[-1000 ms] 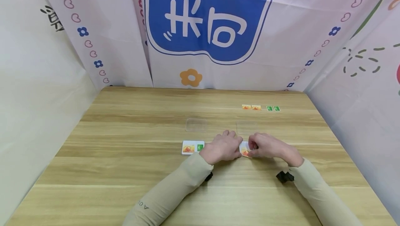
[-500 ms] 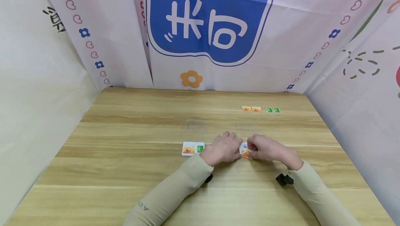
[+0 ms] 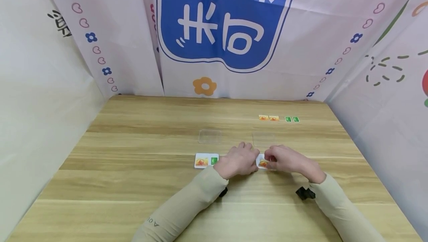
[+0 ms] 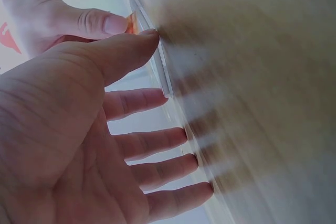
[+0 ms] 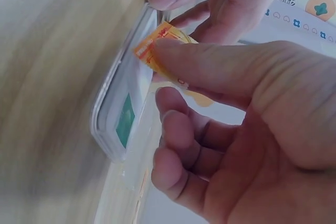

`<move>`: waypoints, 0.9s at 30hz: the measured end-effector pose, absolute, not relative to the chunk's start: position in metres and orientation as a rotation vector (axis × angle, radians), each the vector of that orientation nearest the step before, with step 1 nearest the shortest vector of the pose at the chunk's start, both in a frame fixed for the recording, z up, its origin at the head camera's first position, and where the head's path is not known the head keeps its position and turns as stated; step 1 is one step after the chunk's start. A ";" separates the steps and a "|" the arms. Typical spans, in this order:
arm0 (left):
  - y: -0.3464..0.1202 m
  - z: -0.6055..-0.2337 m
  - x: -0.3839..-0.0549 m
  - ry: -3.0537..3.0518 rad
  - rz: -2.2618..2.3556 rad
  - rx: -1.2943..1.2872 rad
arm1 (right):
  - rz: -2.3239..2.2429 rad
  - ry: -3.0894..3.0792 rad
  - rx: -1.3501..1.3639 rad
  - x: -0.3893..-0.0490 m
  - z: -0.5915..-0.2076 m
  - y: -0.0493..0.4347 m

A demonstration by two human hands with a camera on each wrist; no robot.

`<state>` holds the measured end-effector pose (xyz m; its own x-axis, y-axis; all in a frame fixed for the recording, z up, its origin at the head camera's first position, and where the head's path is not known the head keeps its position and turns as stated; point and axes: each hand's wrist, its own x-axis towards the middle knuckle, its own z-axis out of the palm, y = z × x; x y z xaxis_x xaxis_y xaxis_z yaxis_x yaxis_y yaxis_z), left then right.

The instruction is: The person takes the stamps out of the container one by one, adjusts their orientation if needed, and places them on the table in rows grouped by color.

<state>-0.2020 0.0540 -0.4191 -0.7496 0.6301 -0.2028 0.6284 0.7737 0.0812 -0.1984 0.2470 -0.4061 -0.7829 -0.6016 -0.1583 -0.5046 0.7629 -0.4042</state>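
Observation:
In the head view, my left hand [image 3: 238, 160] lies at the left side of a small shallow case with a white base [image 3: 259, 157]. In the left wrist view its thumb tip touches the case edge [image 4: 163, 74] and its index fingertip meets the far end; the other fingers reach the table. My right hand [image 3: 288, 159] is over the case's right part. Its thumb covers part of an orange stamp-like piece of paper [image 5: 149, 51], pinched and slightly tilted above the base. A green stamp-like piece [image 5: 125, 121] lies inside, beside it.
To the left sits a similar white case [image 3: 204, 155] with an orange and a green piece. Two clear plastic lids [image 3: 210, 136] lie behind the cases. Farther back are two orange pieces [image 3: 268, 118] and two green ones [image 3: 292, 119]. Fabric walls [image 3: 133, 48] border the table.
The orange piece has moved slightly away from me; its lower edge hung over the case's front edge earlier and now lies within it. The left hand has stayed in place.

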 end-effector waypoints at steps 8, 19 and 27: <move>0.055 -0.420 -0.201 2.751 -0.010 0.983 | -0.493 2.717 -0.826 -0.198 -0.402 0.250; 0.054 -0.420 -0.201 2.746 -0.001 0.990 | -0.504 2.750 -0.791 -0.201 -0.397 0.254; 0.053 -0.420 -0.202 2.742 0.006 0.996 | -0.512 2.797 -0.826 -0.202 -0.393 0.259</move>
